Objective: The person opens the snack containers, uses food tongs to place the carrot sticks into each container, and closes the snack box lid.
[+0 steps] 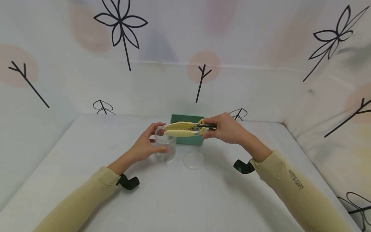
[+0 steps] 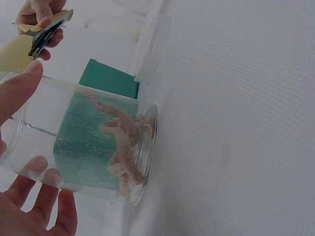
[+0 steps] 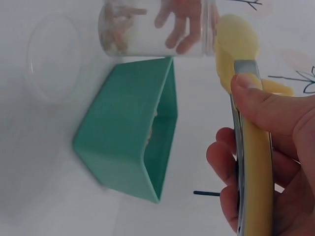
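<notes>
My left hand grips a clear jar standing upright on the table, its thumb and fingers around the side. Several light-brown, twig-like pieces lie at the bottom of the jar in the left wrist view. In my right hand is a pair of tongs with pale-yellow heads, thumb on one arm and fingers on the other. Over the jar's mouth, the tong heads lie level and close together; whether anything is between them I cannot tell.
Just behind the jar stands a green rectangular box, with some brownish pieces showing inside. A clear round lid lies flat on the white table, right of the jar. Patterned cloth walls enclose the table.
</notes>
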The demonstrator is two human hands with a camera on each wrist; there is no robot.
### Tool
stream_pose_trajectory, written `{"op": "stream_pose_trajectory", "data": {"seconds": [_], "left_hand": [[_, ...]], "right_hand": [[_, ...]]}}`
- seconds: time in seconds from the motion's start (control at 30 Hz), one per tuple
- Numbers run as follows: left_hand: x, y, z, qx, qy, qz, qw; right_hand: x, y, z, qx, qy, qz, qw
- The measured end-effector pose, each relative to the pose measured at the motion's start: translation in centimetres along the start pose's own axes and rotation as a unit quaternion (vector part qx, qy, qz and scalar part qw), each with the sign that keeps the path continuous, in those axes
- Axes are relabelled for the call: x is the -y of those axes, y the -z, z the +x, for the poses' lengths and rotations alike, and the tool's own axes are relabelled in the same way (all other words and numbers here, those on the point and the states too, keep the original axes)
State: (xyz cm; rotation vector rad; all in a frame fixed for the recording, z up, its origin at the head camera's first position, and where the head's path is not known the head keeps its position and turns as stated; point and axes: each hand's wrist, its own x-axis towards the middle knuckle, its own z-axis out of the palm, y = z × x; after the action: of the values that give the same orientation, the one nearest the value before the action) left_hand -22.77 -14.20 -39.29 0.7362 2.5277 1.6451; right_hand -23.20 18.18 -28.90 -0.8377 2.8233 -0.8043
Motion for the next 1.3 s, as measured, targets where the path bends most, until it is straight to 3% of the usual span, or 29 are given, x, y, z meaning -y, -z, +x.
{"op": "stream_pose_trajectory", "data": {"seconds": [0.2,0.43,0.87,1.03,1.17,1.3], "left_hand": [[0.1,0.1,0.0,0.001,-0.001,-0.004,1.0000],[0.3,0.0,0.1,-0.001,-0.003,-0.001,1.0000],[0.3,0.0,0.1,-0.001,-0.006,0.004,1.0000],[0.3,0.0,0.0,0.000,-0.008,0.003,1.0000],[0.3,-0.1,0.0,-0.001,-0.007,0.002,1.0000],[0.3,-0.1,0.0,0.000,-0.004,0.001,1.0000]], "right_hand": [[-1.0,0.0,-0.1,-0.018,0.007,0.007,1.000],[-2.5,0.6,-0.4,-0.033,-0.048,-0.028,0.998],[-3.7,1.2,1.1,0.015,-0.091,-0.151,0.984],[-3.2,1.1,2.5,0.047,-0.102,-0.200,0.973],[-3.2,0.5,3.2,0.072,-0.106,-0.208,0.970],[-3.4,0.0,3.5,0.068,-0.099,-0.198,0.973]]}}
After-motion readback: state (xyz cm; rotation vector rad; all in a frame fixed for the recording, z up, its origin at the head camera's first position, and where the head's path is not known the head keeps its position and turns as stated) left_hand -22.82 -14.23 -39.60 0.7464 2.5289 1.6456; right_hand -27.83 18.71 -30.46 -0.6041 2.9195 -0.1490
